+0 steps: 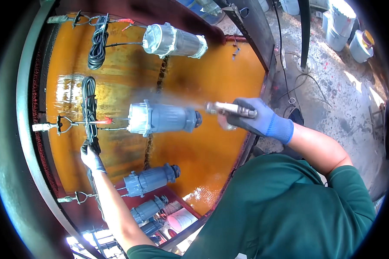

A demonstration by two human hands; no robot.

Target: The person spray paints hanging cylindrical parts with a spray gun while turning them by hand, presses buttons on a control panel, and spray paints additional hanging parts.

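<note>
My right hand (261,116), in a blue and black work glove, is closed around a metal spray gun (231,108). A pale mist leaves its nozzle toward the left, over a hanging pump (164,117) whose body is blue-grey with a whitish end. My left hand (91,156), gloved alike, is closed on the bundled black cable (89,103) of that pump. A wire hook (65,124) and a red clip (104,121) are at the cable end of this pump. Below it hangs a blue-grey pump (149,180); above, a bare silver one (173,41) with its own coiled cable (98,43).
An orange, wet-looking panel (212,146) stands behind the pumps, inside a dark metal frame (253,39). A curved grey rail (23,103) runs down the left. Further pumps (147,209) hang lower, near a paint bucket (181,219). Buckets (339,32) and cables (298,84) lie on the floor at right.
</note>
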